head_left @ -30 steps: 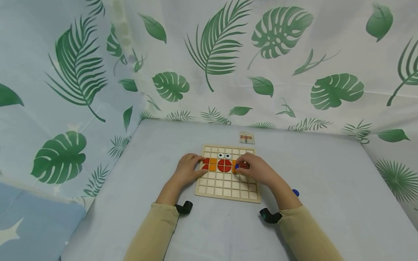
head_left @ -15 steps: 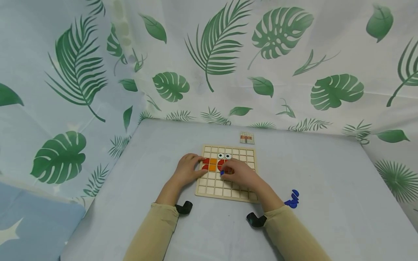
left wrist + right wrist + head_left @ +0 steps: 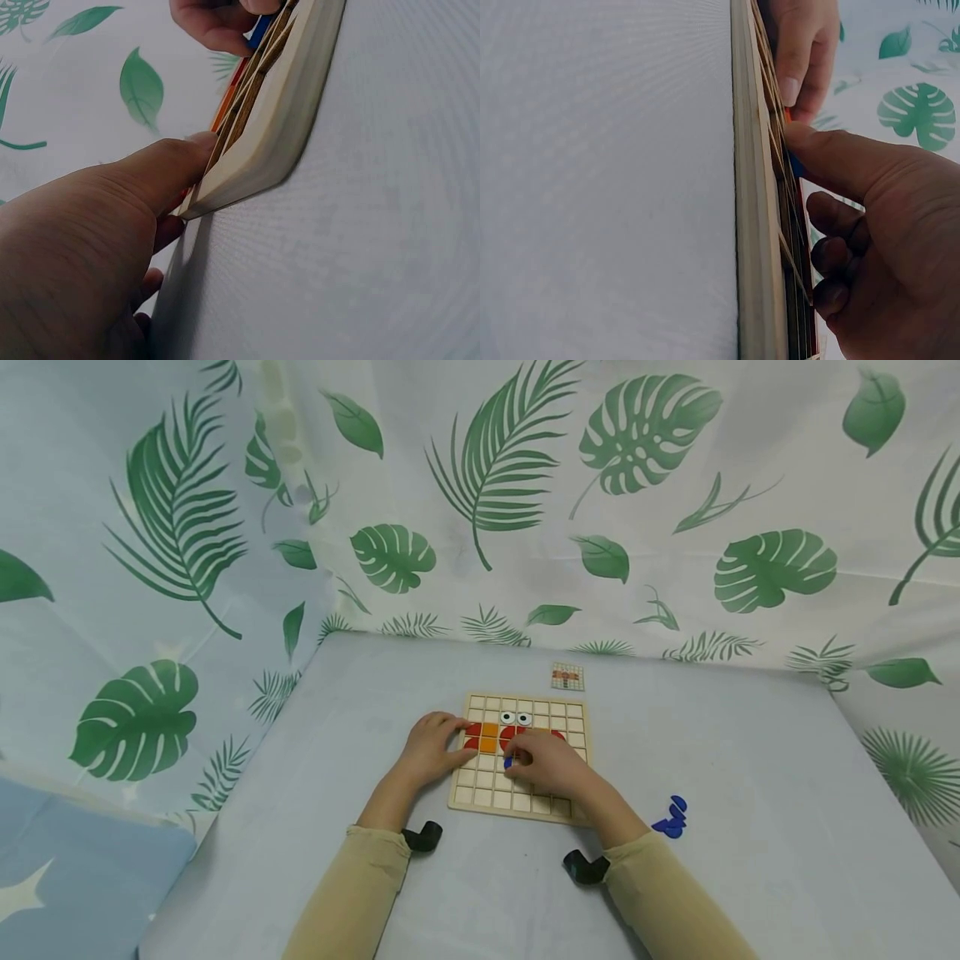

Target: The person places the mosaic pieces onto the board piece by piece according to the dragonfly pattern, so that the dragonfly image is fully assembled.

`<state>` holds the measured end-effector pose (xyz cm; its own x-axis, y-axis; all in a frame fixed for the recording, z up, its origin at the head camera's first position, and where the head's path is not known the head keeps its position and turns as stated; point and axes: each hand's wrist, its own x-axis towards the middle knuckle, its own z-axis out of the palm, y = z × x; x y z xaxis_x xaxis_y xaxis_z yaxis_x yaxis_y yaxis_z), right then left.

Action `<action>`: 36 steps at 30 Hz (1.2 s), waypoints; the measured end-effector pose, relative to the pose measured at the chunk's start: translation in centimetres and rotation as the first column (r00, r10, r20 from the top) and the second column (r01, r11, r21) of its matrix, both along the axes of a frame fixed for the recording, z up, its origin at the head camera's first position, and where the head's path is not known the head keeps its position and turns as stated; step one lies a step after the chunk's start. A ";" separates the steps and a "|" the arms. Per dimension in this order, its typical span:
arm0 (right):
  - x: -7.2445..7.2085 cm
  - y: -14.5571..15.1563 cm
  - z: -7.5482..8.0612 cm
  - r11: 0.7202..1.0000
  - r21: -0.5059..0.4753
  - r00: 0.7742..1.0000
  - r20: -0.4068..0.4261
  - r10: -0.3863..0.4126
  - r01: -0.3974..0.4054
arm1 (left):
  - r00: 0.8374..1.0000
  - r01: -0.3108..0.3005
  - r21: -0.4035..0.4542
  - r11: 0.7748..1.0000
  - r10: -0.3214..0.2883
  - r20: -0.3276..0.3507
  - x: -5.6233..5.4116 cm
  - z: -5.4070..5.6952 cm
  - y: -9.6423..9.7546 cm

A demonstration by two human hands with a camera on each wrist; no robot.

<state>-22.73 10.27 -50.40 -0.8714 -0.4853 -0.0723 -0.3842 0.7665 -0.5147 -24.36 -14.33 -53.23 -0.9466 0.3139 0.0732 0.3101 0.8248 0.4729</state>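
A wooden grid board point(image 3: 491, 802) lies on the table with red, orange and eye-marked pieces set in its squares. My left hand point(image 3: 431, 748) holds its left edge, the thumb point(image 3: 176, 161) resting on the rim in the left wrist view. Over the middle of the board, my right hand point(image 3: 551, 762) pinches a blue piece point(image 3: 508, 763) between thumb and fingers, just below the red circle point(image 3: 506, 739). The blue piece point(image 3: 796, 166) shows only in part in the right wrist view, and its shape is hidden. The right hand covers several squares.
A small pattern card point(image 3: 567, 677) lies behind the board, printed with a coloured grid picture. Several loose blue pieces point(image 3: 673, 818) are on the table beside the right forearm. A leaf-printed curtain point(image 3: 525, 527) hangs at the back and left.
My right hand has moved left and slightly nearer with the blue piece, from the board's right side to below the red circle. The loose blue pieces have come into fuller view. The left hand stays put.
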 end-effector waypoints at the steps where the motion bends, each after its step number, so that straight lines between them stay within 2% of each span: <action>1: 0.0 0.0 0.0 1.000 0.003 1.000 0.000 -0.001 0.001 | 1.000 0.002 0.001 1.000 -0.002 -0.004 0.0 0.0 0.0; 14: 0.2 0.0 0.2 1.000 0.013 1.000 0.003 -0.016 0.016 | 1.000 0.000 0.006 1.000 0.000 -0.009 0.1 -0.1 0.0; 27: 0.6 0.1 0.7 0.999 0.042 0.999 -0.038 -0.012 0.014 | 1.000 -0.001 0.009 1.000 0.001 0.000 0.1 0.0 0.0; 31: 0.5 0.8 1.0 0.999 0.024 0.999 -0.037 -0.024 0.025 | 1.000 -0.004 -0.001 1.000 0.004 0.000 0.0 -0.1 0.1; 36: 0.4 3.2 2.0 0.998 0.000 0.997 -0.050 -0.055 0.055 | 1.000 -0.011 -0.002 1.000 0.011 0.014 0.0 -0.1 0.1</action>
